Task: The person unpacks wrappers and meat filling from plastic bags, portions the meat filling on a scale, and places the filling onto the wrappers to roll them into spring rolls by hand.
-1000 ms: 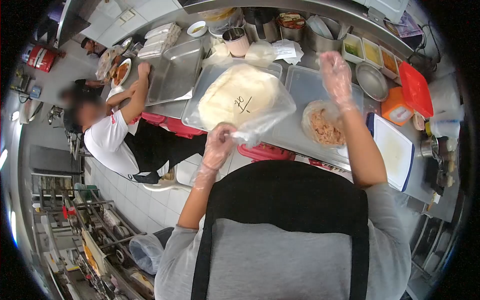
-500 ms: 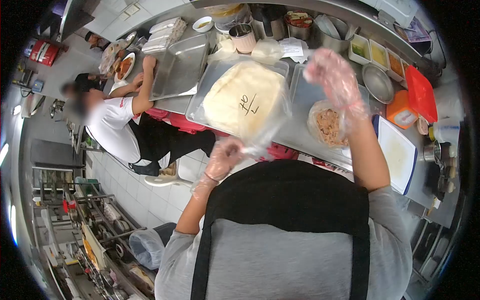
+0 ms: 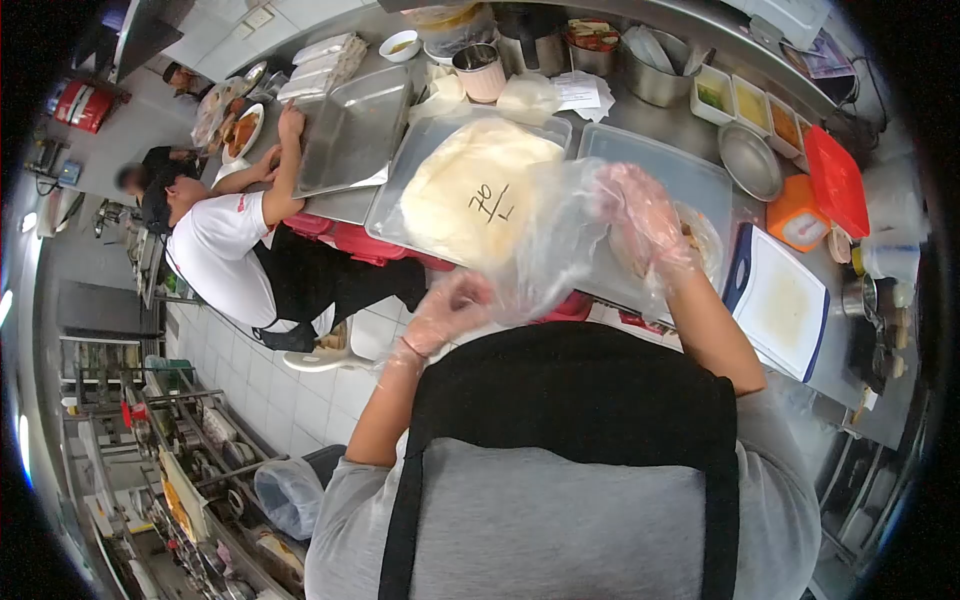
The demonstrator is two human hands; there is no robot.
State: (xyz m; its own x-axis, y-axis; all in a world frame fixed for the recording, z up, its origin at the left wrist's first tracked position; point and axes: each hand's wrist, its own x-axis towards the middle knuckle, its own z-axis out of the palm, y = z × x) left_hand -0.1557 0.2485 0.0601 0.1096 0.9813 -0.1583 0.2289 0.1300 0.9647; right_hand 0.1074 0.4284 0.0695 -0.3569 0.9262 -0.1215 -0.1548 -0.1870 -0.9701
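Note:
Both my hands wear clear plastic gloves. A crumpled clear plastic bag [image 3: 545,255] stretches between them. My left hand [image 3: 452,308] pinches its near left edge with fingers curled. At the bag's right side my right hand [image 3: 640,215] has closed fingers on the plastic. Under and behind the bag lies a pale, flat stack of wrapped sheets [image 3: 470,175] with black handwriting on it, in a clear plastic tray [image 3: 395,205]. A bowl of chopped filling [image 3: 705,240] stands on a second clear tray [image 3: 665,155], partly hidden by my right hand.
On the left a co-worker [image 3: 225,240] leans over the counter beside an empty metal tray [image 3: 355,135]. To the right are a white cutting board [image 3: 785,300], an orange container [image 3: 800,212], a red lid [image 3: 837,180] and a metal bowl [image 3: 750,160]. Containers of ingredients [image 3: 750,105] line the back.
My right hand has come down and left from above the second tray and now meets the plastic bag. The bag is spread wider between my hands. My left hand has hardly moved.

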